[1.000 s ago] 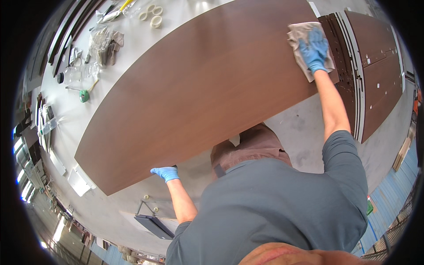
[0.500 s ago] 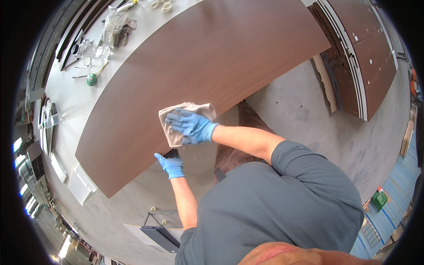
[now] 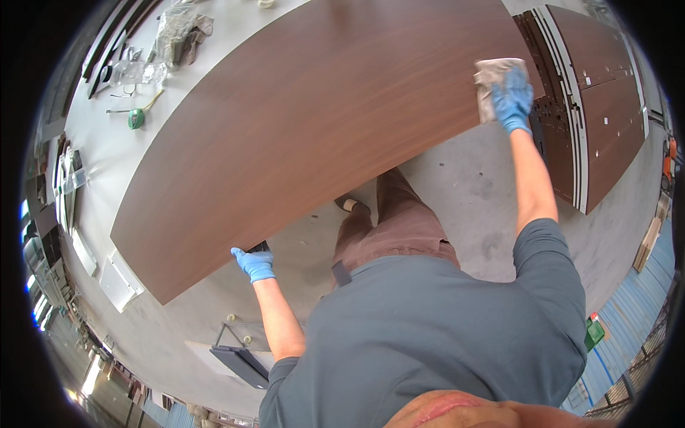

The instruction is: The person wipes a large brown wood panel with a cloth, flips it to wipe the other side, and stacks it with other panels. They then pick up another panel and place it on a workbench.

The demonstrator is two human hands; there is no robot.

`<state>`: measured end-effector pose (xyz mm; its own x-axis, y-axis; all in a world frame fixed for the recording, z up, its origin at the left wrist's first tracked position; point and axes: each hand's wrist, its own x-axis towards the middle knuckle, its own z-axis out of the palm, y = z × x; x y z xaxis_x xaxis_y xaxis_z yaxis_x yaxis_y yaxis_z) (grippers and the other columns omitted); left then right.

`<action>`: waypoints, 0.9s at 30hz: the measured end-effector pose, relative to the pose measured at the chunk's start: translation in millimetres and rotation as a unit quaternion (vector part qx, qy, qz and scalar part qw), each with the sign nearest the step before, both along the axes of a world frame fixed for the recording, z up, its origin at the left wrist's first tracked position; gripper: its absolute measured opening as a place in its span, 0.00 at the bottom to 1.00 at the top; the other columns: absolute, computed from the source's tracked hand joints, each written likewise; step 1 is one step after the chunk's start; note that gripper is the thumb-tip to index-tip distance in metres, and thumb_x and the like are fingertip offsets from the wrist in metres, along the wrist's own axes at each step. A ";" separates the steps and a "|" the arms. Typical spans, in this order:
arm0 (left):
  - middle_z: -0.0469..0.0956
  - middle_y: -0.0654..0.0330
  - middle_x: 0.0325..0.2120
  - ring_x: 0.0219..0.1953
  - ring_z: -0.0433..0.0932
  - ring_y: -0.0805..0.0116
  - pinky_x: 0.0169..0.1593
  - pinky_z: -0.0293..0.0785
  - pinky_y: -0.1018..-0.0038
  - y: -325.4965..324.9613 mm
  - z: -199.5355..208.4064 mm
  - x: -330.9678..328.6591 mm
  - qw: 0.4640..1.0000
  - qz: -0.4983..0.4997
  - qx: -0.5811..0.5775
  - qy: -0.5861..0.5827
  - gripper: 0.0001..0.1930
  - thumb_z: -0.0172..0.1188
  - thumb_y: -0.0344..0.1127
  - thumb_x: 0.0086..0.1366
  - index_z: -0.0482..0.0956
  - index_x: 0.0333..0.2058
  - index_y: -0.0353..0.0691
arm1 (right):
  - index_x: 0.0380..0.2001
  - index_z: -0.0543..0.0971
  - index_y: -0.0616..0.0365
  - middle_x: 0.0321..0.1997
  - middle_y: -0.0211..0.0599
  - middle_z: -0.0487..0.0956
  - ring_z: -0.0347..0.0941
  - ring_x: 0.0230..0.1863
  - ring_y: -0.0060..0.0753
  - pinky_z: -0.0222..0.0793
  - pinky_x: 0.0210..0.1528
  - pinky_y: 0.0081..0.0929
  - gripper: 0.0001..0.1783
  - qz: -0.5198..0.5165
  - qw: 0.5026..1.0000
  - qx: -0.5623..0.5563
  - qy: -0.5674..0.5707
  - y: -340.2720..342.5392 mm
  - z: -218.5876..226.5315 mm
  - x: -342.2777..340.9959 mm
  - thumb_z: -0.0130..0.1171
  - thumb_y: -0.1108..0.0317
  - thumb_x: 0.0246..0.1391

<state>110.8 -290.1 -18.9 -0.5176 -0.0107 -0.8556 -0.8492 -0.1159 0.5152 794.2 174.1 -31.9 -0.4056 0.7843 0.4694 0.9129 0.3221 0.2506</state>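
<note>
A large brown wood-grain panel (image 3: 307, 128) with a curved far edge spans the view. Near its right end my right hand (image 3: 512, 103), in a blue glove, lies over a folded beige cloth (image 3: 490, 75), pressing it against the surface with the fingers extended. My left hand (image 3: 254, 265), gloved the same way, is at the near edge toward the left end, its thumb pointing at the panel. A small black shape (image 3: 260, 247) shows beside that thumb; its kind is unclear, and the left fingers are mostly hidden.
A green tape measure (image 3: 136, 118), a clear plastic bottle (image 3: 127, 73) and a plastic bag (image 3: 175, 34) lie on a pale surface at far left. Brown panels with white edges (image 3: 596, 107) stand at right. A dark wheeled stand (image 3: 241, 362) is low on the left.
My right hand has swept the cloth from the panel's near middle to its right end. The left hand and its black shape have shifted slightly left in view.
</note>
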 end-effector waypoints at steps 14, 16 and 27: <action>0.71 0.62 0.70 0.72 0.68 0.57 0.75 0.63 0.52 -4.8 -5.3 6.0 0.999 -0.018 -0.010 0.032 0.38 0.46 0.73 0.74 0.69 0.71 0.55 | 0.77 0.63 0.59 0.83 0.55 0.57 0.50 0.84 0.56 0.42 0.81 0.61 0.46 -0.092 0.985 -0.144 -0.020 9.5 10.6 22.8 0.40 0.33 0.71; 0.70 0.62 0.71 0.72 0.67 0.56 0.76 0.62 0.53 -14.3 -10.4 3.9 0.999 -0.031 0.023 0.031 0.39 0.48 0.73 0.74 0.68 0.72 0.55 | 0.77 0.62 0.60 0.83 0.56 0.58 0.52 0.83 0.58 0.41 0.82 0.62 0.46 0.041 0.990 -0.133 0.008 -26.4 15.3 -26.9 0.45 0.35 0.71; 0.61 0.50 0.76 0.75 0.61 0.47 0.80 0.53 0.54 -89.7 -5.4 -15.8 0.976 -0.044 0.213 -0.014 0.48 0.44 0.76 0.73 0.60 0.75 0.40 | 0.75 0.64 0.58 0.84 0.54 0.54 0.43 0.85 0.66 0.39 0.82 0.63 0.58 0.389 0.857 -0.337 0.030 -279.3 44.5 -449.2 0.48 0.19 0.59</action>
